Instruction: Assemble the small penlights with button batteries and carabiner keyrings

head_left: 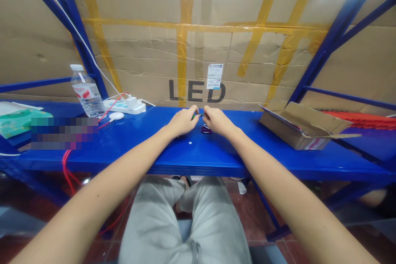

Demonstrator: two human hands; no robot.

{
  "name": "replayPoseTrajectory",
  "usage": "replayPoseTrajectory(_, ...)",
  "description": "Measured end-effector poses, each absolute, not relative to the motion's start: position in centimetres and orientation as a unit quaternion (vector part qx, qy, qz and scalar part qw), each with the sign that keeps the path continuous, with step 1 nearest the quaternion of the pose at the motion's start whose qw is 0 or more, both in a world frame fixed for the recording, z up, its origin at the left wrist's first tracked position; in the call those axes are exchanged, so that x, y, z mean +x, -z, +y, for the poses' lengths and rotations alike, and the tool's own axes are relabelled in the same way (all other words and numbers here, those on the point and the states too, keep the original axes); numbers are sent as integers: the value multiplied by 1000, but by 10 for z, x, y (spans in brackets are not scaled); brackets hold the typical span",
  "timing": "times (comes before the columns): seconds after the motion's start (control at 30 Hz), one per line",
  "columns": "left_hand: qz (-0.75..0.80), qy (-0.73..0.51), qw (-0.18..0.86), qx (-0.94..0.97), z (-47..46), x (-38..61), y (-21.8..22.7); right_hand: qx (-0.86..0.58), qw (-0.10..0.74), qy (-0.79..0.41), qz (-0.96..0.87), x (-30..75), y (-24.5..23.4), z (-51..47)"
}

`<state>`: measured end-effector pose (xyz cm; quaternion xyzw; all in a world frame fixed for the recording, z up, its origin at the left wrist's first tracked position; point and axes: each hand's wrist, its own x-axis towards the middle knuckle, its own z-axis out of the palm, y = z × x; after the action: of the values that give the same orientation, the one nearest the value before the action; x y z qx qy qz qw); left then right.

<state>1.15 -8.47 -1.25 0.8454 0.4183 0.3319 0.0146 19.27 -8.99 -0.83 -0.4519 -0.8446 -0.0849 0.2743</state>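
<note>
Work appears to be under way at a blue metal worktop [194, 159], where the fingers of my left hand [184, 121] and my right hand [216, 121] are pinched narrow on a tiny green-and-dark piece [202, 115] held between them. My fingers hide most of the piece, so whether it is one part or two I cannot tell. Just on my side of the right hand lies a purple-and-white looped bundle [206, 130], and nearer to me a small white disc [190, 143] rests flat. By my judgement the handling is begun but unfinished: the piece is gripped from both sides and not yet set down, while how much is done and how much is left does not show. To my right stands an open brown cardboard box [278, 130], its inside mostly hidden; to my left, a clear plastic bottle [88, 95] stands near a white power strip [137, 109].
</note>
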Motion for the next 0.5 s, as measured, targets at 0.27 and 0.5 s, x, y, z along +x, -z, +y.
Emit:
replayPoseTrajectory(0.27, 404, -382, 59, 829, -78, 9, 13, -452, 314, 56, -833, 195, 8, -89)
replayPoseTrajectory(0.5, 363, -436, 220, 793, -65, 4, 13, -430, 403, -108, -801, 208, 9, -80)
